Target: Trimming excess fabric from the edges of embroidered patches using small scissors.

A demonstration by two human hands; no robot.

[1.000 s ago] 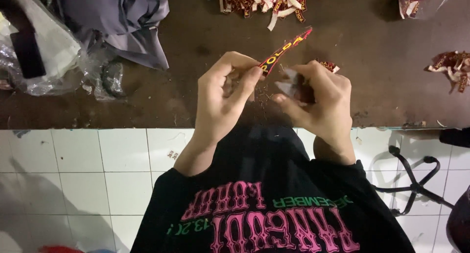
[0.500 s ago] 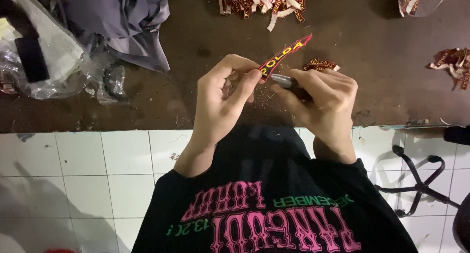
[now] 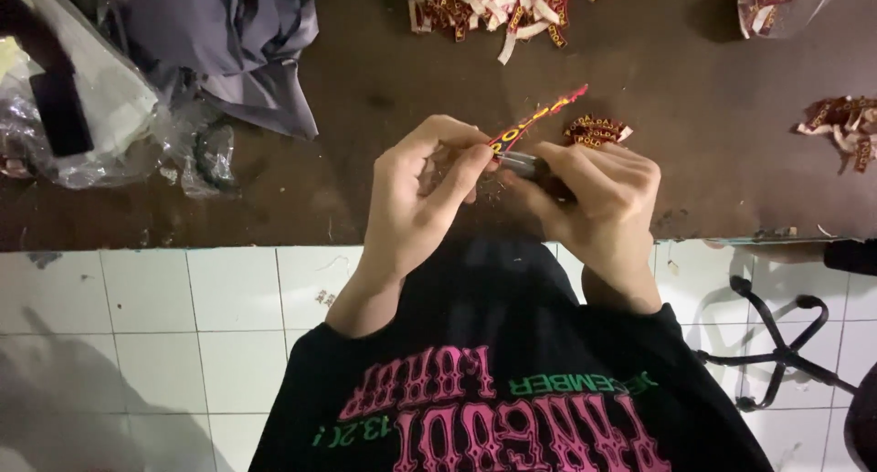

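I read the left hand (image 3: 420,193) as pinching the lower end of a narrow red-and-yellow strip (image 3: 539,117) between thumb and forefinger, the other fingers curled in behind. The strip stood clear of the table (image 3: 384,97), slanting up and away to the right, above and between the two hands. The right hand (image 3: 598,202) was closed round a small grey tool (image 3: 523,164), its tip meeting the strip right at the left thumb. What kind of tool it was, I could not tell; the fingers hid most of it.

My judgement: the work was at the point where tool and strip meet, with the strip held taut for it. Any further move would call for a firm pinch on that short end and a small, steady motion of the tool, since the fingertips sat touching the spot being worked.

The table was dark brown and scuffed, with fine scraps under the hands. A small bunch of like pieces (image 3: 594,129) lay just beyond the right hand, a bigger pile (image 3: 493,6) at the far edge, and more pieces (image 3: 840,125) off to the right, near a clear bag (image 3: 776,1). Grey cloth (image 3: 228,33) and crumpled plastic (image 3: 82,106) filled the far left. Below the table edge I saw a white tiled floor (image 3: 137,344) and a black chair base (image 3: 776,344).
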